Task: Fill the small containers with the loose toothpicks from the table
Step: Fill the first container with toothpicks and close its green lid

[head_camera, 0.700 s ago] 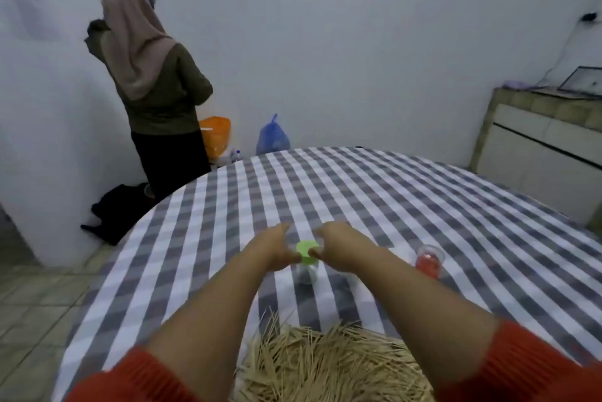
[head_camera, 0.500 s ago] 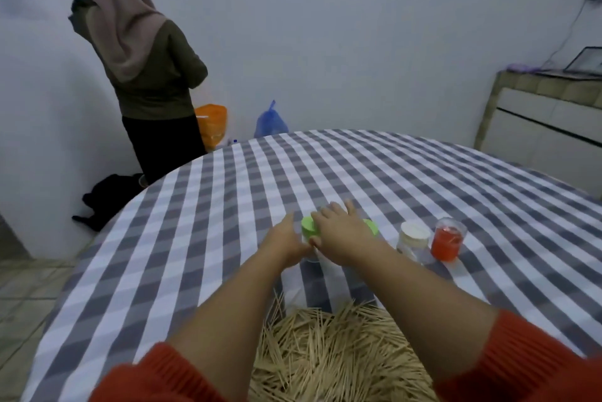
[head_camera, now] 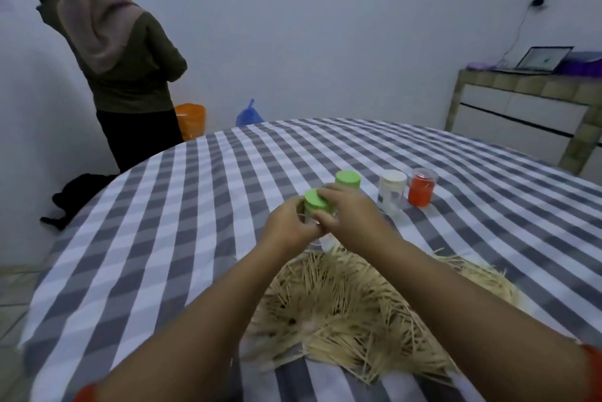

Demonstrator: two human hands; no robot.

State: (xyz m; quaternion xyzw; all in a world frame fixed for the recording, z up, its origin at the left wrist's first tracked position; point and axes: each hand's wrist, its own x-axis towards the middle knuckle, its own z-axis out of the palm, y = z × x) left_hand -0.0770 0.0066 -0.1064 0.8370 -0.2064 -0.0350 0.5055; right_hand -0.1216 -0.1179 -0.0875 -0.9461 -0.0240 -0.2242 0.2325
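Both hands lifted green-lid container, body mostly hidden

Green-lidded container held upright, three more behind (lidded), toothpick heap nearer

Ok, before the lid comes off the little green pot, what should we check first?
1. Both hands on the near green-lidded container: ok. The left hand holds its body and the right hand holds the lid.
2. Lid off: not ok, it is on.
3. Container empty inside: cannot tell, the hands hide it.
4. Toothpick pile within reach: ok, it lies just below the hands.
5. Other containers out of the way: ok. The second green-lidded one, the white-lidded one and the red one stand apart.
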